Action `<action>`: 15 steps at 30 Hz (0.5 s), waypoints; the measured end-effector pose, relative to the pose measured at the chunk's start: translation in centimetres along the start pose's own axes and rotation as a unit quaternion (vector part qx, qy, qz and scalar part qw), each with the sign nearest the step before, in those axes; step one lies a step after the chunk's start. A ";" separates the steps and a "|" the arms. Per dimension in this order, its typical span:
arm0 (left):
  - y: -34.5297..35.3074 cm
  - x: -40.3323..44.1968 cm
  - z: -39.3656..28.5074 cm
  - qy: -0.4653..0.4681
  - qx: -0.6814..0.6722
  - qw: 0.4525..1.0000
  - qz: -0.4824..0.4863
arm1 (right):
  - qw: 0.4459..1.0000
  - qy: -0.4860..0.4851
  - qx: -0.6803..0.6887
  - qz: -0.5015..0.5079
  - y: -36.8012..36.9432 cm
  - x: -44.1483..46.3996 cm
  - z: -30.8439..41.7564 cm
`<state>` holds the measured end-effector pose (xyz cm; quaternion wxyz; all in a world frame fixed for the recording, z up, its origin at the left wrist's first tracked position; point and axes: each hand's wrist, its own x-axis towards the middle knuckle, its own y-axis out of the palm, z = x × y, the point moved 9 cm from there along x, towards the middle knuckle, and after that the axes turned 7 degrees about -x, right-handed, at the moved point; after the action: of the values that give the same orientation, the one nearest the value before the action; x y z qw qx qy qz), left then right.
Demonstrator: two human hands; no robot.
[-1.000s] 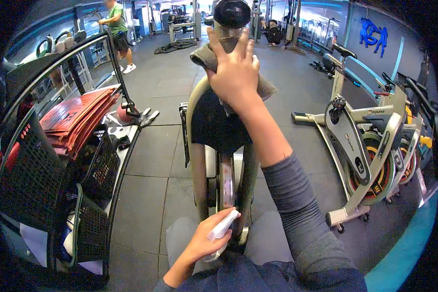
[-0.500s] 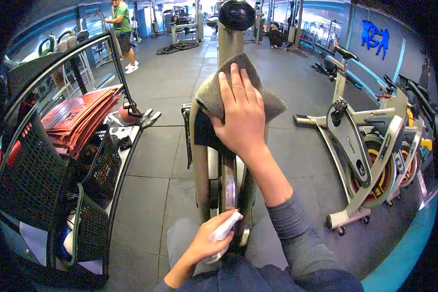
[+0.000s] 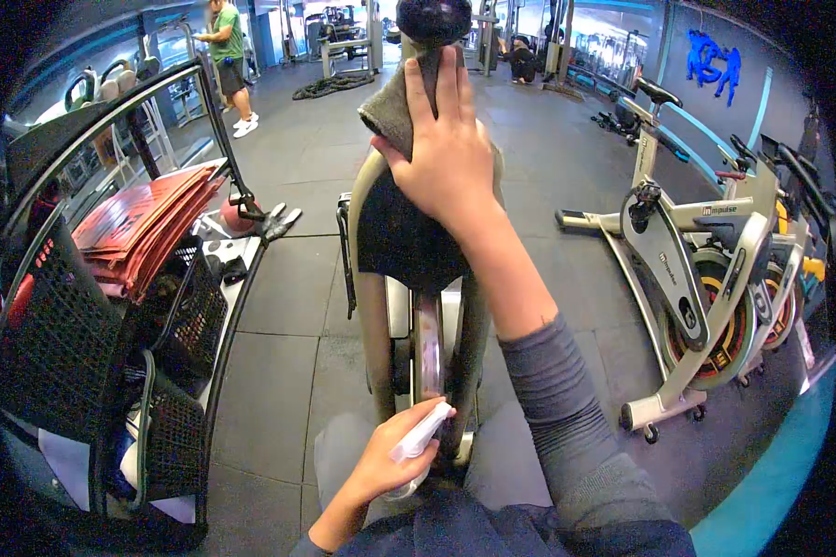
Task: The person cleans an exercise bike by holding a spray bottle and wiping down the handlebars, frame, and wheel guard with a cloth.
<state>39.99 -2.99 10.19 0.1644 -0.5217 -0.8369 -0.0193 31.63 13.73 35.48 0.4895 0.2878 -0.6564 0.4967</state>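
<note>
A grey cloth (image 3: 387, 116) lies against the upper post of a beige and black exercise machine (image 3: 409, 237). My right hand (image 3: 446, 158) presses it there from above, fingers stretched along the post and thumb at the cloth's lower edge; part of the cloth is hidden beneath the hand. The machine's rounded black top (image 3: 434, 20) is just beyond the fingertips. Low in front of my body, my left hand (image 3: 388, 461) is closed round a spray bottle with a white trigger head (image 3: 422, 433). Most of the bottle's body is hidden by the hand.
On the left stands a black rack (image 3: 218, 371) with mesh baskets and a stack of orange folded sheets (image 3: 149, 223). Gloves (image 3: 279, 223) lie at its far corner. Exercise bikes (image 3: 687, 278) stand to the right. A person in a green shirt (image 3: 223, 42) stands at the back left.
My right hand has slid forward and up the post with the cloth, uncovering the black panel below. The cloth now bunches to the left. My left hand keeps the spray bottle in nearly the same place.
</note>
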 end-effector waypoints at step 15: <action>0.2 -0.1 0.2 -0.015 0.013 1.000 -0.011 | 0.996 -0.004 0.040 0.082 -2.3 -10.1 -1.1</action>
<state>40.16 -2.93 9.92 0.1582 -0.5105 -0.8452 -0.0022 37.60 12.91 26.94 0.4329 0.2543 -0.6593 0.5597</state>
